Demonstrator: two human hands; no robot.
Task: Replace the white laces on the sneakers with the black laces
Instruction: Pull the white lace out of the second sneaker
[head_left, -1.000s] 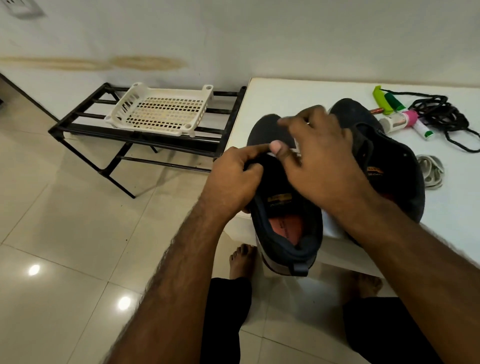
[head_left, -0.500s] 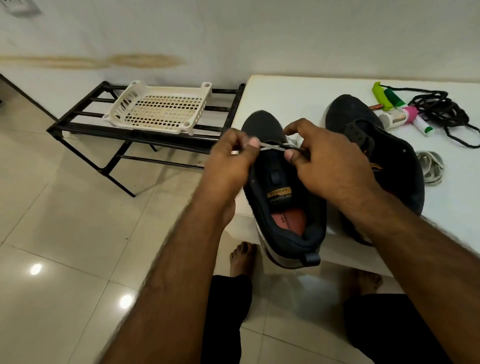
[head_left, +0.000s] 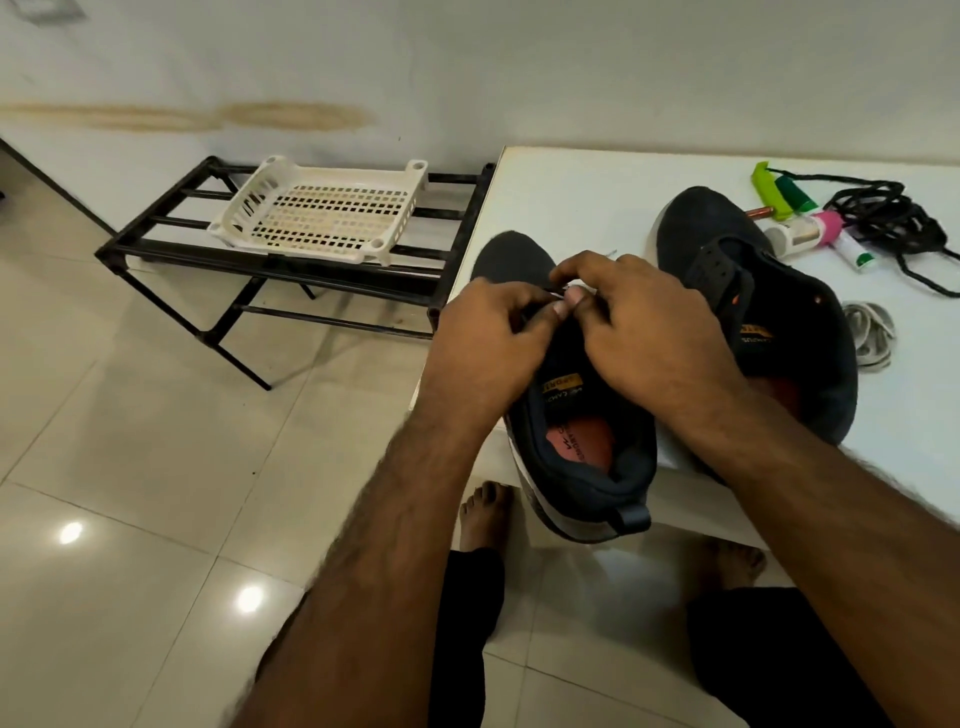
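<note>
**Both hands pinched at the lacing of the near sneaker**

The left hand (head_left: 488, 343) and the right hand (head_left: 649, 332) met thumb to thumb over the throat of the near sneaker (head_left: 582, 415), fingers curled. Between the fingertips a short stretch of thin lace showed; both hands appeared to pinch it, though its colour could not be told. The near sneaker, dark with an orange insole, lay at the table's (head_left: 571, 192) front left corner, heel overhanging the edge toward the person, toe pointing away.

Just to its right stood the second sneaker (head_left: 779, 322), also dark, its eyelets bare. Beside that, a bundle of white laces (head_left: 867, 332) rested on the table. Farther back, near the right edge, lay the black laces (head_left: 893, 223) in a loose tangle, next to a green marker (head_left: 774, 192) and a pink-capped tube (head_left: 810, 231).

To the left of the table, a black metal rack (head_left: 171, 228) on the tiled floor carried a white plastic basket (head_left: 322, 208). Bare feet showed below the table edge.
</note>
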